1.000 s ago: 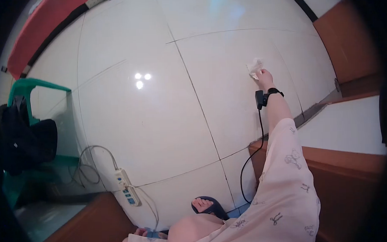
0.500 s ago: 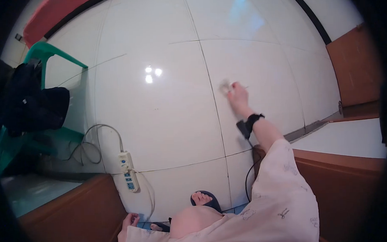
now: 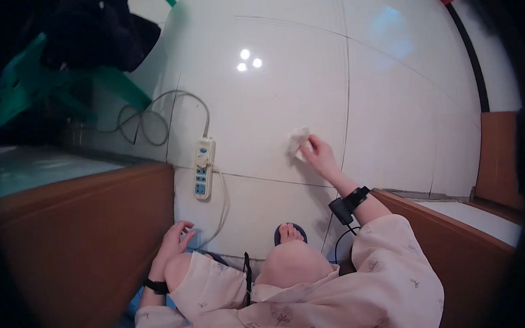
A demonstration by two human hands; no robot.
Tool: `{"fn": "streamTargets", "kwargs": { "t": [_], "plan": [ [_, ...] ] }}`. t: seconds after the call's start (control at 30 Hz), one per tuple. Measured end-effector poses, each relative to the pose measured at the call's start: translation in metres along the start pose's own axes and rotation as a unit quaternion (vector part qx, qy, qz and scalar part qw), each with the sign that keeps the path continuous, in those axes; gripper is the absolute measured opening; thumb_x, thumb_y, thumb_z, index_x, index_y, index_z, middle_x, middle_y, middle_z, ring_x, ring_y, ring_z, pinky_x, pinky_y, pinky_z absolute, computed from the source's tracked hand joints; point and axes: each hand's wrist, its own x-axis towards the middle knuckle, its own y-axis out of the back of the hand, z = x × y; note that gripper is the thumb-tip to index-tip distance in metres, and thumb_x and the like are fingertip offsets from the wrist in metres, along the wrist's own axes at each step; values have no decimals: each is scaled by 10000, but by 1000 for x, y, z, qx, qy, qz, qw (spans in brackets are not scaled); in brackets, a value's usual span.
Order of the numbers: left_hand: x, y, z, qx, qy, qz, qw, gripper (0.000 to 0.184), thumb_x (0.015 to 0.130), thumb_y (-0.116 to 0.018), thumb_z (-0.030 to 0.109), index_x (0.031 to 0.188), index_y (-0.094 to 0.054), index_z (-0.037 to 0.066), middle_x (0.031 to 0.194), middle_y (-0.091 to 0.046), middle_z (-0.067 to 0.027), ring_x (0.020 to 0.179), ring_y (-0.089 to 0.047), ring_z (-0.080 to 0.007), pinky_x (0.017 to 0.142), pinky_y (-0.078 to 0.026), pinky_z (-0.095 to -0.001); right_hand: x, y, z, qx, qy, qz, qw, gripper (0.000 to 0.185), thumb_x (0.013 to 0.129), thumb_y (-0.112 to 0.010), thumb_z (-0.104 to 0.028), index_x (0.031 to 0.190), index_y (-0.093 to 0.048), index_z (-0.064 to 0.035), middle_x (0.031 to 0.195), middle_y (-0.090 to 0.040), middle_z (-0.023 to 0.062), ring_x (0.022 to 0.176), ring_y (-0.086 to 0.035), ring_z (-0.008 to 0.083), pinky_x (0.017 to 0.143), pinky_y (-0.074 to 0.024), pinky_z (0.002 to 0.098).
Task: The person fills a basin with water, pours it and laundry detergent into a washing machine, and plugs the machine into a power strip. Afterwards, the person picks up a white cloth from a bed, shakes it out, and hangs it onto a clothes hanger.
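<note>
My right hand pinches a crumpled white tissue above the pale tiled floor. The tissue's edges are blurred, and I cannot tell whether it touches the tiles. A black strap with a small box is around my right wrist, with a thin cable hanging from it. Beside my knee, my left hand holds nothing, its fingers loosely bent and apart. A black band circles my left wrist.
A white power strip with a plug in it lies on the floor, its grey cable looping back left. Brown wooden panels flank me on both sides. Dark clothing hangs on a green plastic chair. My sandalled foot is in front.
My right hand has drawn the tissue closer to my body. My left hand has risen further into view beside the knee. The camera view has shifted down and to the left.
</note>
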Motion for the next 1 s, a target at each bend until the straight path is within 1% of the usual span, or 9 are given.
{"fn": "streamTargets", "kwargs": {
  "t": [0.07,0.1,0.17,0.4,0.57,0.63,0.8,0.9,1.0],
  "plan": [
    [0,5,7,4,-3,7,1000,247,818,-648,176,1008,-568,40,920,-607,-127,804,-586,-253,691,-470,-340,2,2,6,35,134,73,988,269,728,-631,-111,988,-591,-57,1088,-553,137,858,-599,323,767,-498,368],
    [0,6,8,2,2,8,1000,247,818,-648,176,1008,-568,40,920,-607,-127,804,-586,-253,691,-470,-340,-1,3,8,35,134,68,988,269,728,-631,-111,988,-591,-57,1088,-553,137,858,-599,323,767,-498,368],
    [0,7,8,12,-15,5,1000,242,826,-636,182,1009,-567,40,939,-604,-126,833,-590,-264,722,-473,-353,-6,6,2,-206,121,-55,969,272,718,-623,-70,986,-575,-73,1122,-520,129,879,-594,321,745,-503,369],
    [15,11,7,30,-94,-4,995,253,835,-621,196,1028,-561,44,976,-592,-133,862,-586,-276,755,-473,-352,-9,-2,-15,-228,161,-18,960,285,687,-628,-43,951,-533,-94,1004,-551,117,854,-587,319,709,-494,403],
    [23,12,11,1,-101,-17,995,250,844,-611,197,1039,-563,49,989,-592,-137,872,-584,-282,762,-477,-351,-2,-5,-6,-347,229,-68,907,220,696,-635,-64,894,-538,-60,828,-566,99,803,-589,291,670,-484,395],
    [19,2,-1,-21,-103,-30,994,262,848,-615,209,1047,-562,48,991,-599,-124,873,-588,-262,761,-477,-343,-12,-4,-27,-309,206,-84,925,208,707,-628,-72,897,-545,-65,833,-571,95,794,-591,291,674,-482,395],
    [-44,-42,-52,-192,99,-95,972,237,856,-613,220,1008,-581,40,877,-628,-88,788,-597,-197,719,-488,-323,-45,-11,-121,-201,148,-84,965,175,755,-606,-100,929,-583,-97,878,-597,79,800,-595,291,685,-478,395],
    [-91,-35,-52,-62,131,-99,985,224,860,-607,233,976,-592,42,834,-632,-79,749,-592,-168,703,-490,-308,-44,-17,-169,-131,145,-50,979,154,762,-595,-107,915,-589,-91,871,-596,90,822,-588,294,691,-475,399],
    [-117,-28,-37,-155,155,-58,974,240,864,-613,257,967,-596,42,811,-633,-69,745,-587,-136,698,-485,-286,9,-47,-210,-104,227,25,968,150,759,-571,-77,909,-581,-72,868,-586,112,841,-574,309,702,-473,406]
  ]
}}
